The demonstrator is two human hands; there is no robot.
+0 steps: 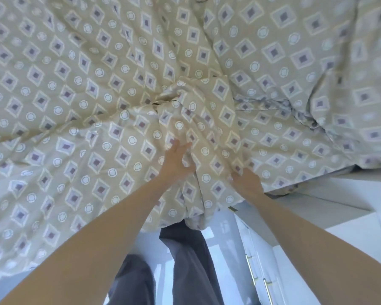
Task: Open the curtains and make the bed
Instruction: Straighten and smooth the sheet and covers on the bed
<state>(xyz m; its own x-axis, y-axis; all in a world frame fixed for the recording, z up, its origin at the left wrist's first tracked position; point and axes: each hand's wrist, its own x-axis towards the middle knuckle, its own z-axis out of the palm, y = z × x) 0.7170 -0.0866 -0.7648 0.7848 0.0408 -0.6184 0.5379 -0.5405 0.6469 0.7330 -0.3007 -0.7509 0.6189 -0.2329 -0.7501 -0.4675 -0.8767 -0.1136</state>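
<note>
The left hand (178, 160) lies with straight fingers pressed flat on the duvet (92, 84), while the right hand (245, 182) pinches a bunched fold near the bed's near edge. Best to pull that fold toward the corner while sweeping the creases outward, keeping the cover square.

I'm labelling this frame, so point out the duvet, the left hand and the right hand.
duvet (79, 69): head view, flat patterned stretch.
left hand (176, 160): head view, back of hand.
right hand (246, 183): head view, back of hand.
</note>
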